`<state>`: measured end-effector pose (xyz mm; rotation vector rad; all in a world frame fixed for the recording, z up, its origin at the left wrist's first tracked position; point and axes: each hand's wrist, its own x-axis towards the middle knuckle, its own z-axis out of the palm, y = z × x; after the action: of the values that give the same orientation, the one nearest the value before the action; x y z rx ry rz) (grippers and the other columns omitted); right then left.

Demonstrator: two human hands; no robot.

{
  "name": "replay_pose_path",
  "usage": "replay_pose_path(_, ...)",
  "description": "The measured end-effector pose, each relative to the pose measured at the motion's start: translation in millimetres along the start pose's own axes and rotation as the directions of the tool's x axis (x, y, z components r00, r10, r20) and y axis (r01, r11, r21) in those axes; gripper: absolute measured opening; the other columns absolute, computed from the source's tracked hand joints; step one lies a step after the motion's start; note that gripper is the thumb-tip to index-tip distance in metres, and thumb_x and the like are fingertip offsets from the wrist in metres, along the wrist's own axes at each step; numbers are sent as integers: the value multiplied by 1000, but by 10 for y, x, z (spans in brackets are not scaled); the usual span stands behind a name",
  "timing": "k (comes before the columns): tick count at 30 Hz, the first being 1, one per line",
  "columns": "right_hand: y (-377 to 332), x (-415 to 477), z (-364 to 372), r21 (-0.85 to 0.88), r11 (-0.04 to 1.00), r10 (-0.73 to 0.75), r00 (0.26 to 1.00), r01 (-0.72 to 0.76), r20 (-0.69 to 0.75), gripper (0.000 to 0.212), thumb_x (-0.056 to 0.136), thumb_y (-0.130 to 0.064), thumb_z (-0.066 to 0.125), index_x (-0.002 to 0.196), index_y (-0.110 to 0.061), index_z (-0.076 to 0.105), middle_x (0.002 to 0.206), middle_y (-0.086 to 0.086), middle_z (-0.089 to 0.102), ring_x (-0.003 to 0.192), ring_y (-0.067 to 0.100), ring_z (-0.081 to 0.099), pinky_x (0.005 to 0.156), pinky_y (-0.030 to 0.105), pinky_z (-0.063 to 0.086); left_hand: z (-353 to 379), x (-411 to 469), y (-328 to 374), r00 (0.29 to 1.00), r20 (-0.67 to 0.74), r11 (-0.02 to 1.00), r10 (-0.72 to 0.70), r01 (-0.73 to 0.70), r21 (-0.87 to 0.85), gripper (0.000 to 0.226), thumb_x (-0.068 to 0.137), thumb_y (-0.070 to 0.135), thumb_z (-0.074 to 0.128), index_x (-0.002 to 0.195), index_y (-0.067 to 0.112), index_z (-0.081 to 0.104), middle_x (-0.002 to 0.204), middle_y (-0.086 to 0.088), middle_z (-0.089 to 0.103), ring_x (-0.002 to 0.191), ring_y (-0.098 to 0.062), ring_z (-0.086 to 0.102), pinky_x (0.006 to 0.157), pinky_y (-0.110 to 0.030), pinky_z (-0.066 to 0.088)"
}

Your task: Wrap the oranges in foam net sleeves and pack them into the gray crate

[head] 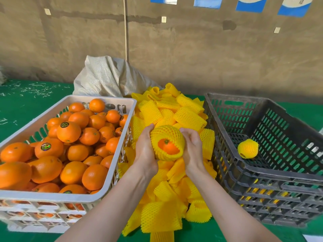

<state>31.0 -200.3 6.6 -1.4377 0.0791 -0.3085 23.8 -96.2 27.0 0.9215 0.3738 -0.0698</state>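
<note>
Between my two hands sits an orange [168,147] mostly covered by a yellow foam net sleeve [168,133], its stem end still showing through the open mouth. My left hand [146,147] grips the sleeved fruit from the left and my right hand [191,147] grips it from the right, above a pile of loose yellow sleeves [167,194]. A white crate [73,197] on the left is heaped with bare oranges [69,131]. The gray crate [272,170] on the right holds one wrapped orange [247,148].
A woven grey sack [108,77] slumps against the brown wall behind the sleeve pile. Everything rests on a green surface [26,105] littered with small white scraps at the far left. A white sheet corner [314,238] lies at the bottom right.
</note>
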Motion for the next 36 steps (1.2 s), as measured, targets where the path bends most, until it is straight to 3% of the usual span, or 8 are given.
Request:
replay_pose_path(3,-9,-123,-32,-108,977,-167,976,183,139,29,92,-53,44,115,-40,55,121,-18,56,112,-2,51,81,7,42,16,61,2,995,-80,995,63,-56,88,40,91,52,51,121,26,56,91,3,66,83,-15,61,76,-34,51)
replay_pose_path(7,-101,-185,26,-55,980,-173,959,190,227,40,85,-57,41,107,-35,66,111,-27,62,108,-10,52,84,5,40,50,93,-93,997,-1,978,71,-69,197,65,90,65,39,142,25,42,131,1,53,114,-17,51,102,-39,40)
replay_pose_path(11,-160,-175,-7,63,995,-87,975,76,205,37,83,-56,44,90,-34,73,112,0,66,114,23,56,102,50,42,18,54,-94,988,-53,983,146,-139,118,35,95,41,53,71,15,48,75,-6,54,73,-20,52,69,-33,44)
replay_pose_path(19,-254,-307,-78,117,977,-208,931,181,299,46,73,-64,59,102,-28,67,112,6,64,113,29,56,98,56,43,-49,137,-58,934,74,920,349,-357,162,38,87,32,64,60,13,45,60,-7,43,55,-20,43,52,-27,40)
replay_pose_path(24,-134,-309,-267,-166,845,-282,686,509,671,101,64,-56,77,141,-49,12,155,-12,11,144,6,12,111,17,25,-44,169,153,973,214,993,-87,67,95,31,88,37,59,108,13,61,77,-15,69,70,-26,69,63,-36,58)
replay_pose_path(27,-78,-252,-326,-308,694,-352,680,651,643,102,68,-30,81,139,-51,11,152,-20,14,141,-3,13,108,8,20,13,121,140,934,260,964,-246,209,162,30,96,42,45,94,17,61,66,-13,69,59,-25,69,53,-34,56)
replay_pose_path(31,-148,-114,-405,-207,922,-216,877,328,430,73,55,-44,81,121,-34,49,120,-21,57,112,-2,55,95,23,46,108,134,67,967,235,971,-99,42,237,52,91,58,44,117,18,63,115,-14,67,102,-31,65,85,-46,54)
replay_pose_path(36,-95,4,-469,133,987,52,960,-92,275,57,58,-26,82,111,-20,61,111,4,69,106,23,63,98,48,47,197,-11,-18,901,418,933,-113,-49,357,52,92,55,39,131,24,55,128,-4,62,116,-24,60,93,-45,50)
